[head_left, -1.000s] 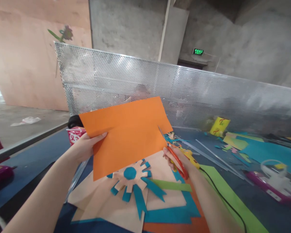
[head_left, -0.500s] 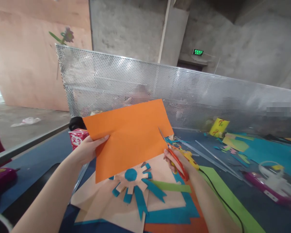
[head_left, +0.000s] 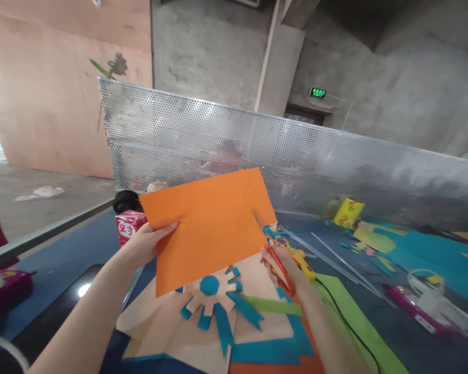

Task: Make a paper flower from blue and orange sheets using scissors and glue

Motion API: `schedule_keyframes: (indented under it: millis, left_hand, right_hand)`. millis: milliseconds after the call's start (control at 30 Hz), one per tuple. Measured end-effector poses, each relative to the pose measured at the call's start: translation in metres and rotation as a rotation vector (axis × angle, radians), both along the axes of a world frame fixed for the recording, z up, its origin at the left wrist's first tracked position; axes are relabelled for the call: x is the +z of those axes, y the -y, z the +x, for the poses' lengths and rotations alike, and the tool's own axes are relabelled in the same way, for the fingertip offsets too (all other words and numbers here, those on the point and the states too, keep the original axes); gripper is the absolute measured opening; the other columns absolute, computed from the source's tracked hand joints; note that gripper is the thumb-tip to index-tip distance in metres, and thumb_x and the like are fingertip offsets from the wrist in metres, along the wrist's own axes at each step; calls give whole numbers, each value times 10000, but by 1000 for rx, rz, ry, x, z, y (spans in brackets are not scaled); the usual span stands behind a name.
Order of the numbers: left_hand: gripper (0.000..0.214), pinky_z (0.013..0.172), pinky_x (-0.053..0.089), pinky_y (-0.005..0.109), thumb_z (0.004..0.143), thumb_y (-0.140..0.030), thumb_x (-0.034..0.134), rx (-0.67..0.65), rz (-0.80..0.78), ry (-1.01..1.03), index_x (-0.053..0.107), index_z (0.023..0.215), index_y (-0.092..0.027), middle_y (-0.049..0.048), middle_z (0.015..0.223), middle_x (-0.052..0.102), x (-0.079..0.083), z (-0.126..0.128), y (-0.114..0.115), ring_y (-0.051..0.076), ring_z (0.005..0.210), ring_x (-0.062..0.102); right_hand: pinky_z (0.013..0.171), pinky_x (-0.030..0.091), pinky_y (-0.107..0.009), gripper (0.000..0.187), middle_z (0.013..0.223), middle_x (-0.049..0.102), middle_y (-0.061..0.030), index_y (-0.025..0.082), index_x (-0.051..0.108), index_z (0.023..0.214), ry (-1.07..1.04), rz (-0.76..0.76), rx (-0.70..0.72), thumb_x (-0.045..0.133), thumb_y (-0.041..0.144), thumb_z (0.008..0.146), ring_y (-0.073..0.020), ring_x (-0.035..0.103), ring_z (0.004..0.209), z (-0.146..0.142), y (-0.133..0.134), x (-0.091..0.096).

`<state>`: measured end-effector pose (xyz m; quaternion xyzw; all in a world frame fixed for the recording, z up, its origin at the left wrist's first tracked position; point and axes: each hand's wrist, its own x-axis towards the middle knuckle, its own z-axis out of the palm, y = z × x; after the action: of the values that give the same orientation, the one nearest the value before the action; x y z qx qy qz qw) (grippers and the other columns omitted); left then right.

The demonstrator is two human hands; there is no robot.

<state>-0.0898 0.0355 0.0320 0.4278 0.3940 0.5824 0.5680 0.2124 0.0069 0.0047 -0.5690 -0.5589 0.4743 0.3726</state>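
Observation:
My left hand (head_left: 148, 241) grips the left side of an orange sheet (head_left: 210, 223), thumb on its near face and the other fingers hidden behind. The sheet is held up at a tilt over the table. In my right hand (head_left: 278, 262) is a pair of scissors (head_left: 281, 275) with orange-red handles; its blade lies at the right part of the sheet. Below the sheet, a paper rosette (head_left: 209, 285) with a blue centre, pale and blue petals and blue tails rests on pale sheets (head_left: 175, 332). A green strip (head_left: 273, 305) lies by it.
A yellow glue gun (head_left: 302, 262) with a black cable lies behind my right hand. Paper scraps, clear sticks (head_left: 335, 262) and a purple power strip (head_left: 421, 309) are on the right. A red box (head_left: 128, 227) stands left. A perforated metal screen (head_left: 179, 130) closes the far side.
The view has tilted slightly, so the scene sits a little lower. Both hands keep their hold on the orange sheet and scissors, with little other movement.

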Motion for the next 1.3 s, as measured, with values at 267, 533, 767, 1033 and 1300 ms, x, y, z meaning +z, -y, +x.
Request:
schedule_keyframes:
  millis: [267,533,767,1033,1300]
  left_hand:
    - [369,710,557,266,479,-316,792,10,-8,-39,681,820,-228,68,977,686,1,2,1,264,929,627]
    - [357,715,567,311,482,-278,798,21,-66,-1,669,809,-218,62,931,698,4,0,2,273,889,641]
    - [388,616,578,329,502,-255,795,-21,-203,41,642,854,-197,66,861,709,14,-1,9,283,768,667]
    - [449,616,573,287,480,-255,810,2,-164,22,621,878,-170,69,858,709,16,6,14,260,777,667]
    - [392,651,569,258,496,-295,796,-3,-88,-57,653,846,-193,61,950,694,11,5,12,272,906,633]
  right_hand:
    - [302,311,-201,454,449,379,95,212,405,662,-39,81,28,513,652,632,-54,370,299,3,-2,-8]
    - [434,350,-229,387,473,446,72,223,373,693,-48,173,111,527,578,708,-82,412,392,8,6,-12]
    - [465,347,-232,310,575,424,63,217,413,742,8,193,257,600,462,708,-77,414,454,12,13,2]
    - [431,282,-220,427,591,374,72,218,351,691,-214,139,222,567,586,666,-58,360,443,9,8,-5]
    - [412,229,-217,478,417,299,92,219,330,595,-243,48,131,498,664,640,-56,285,365,4,11,4]
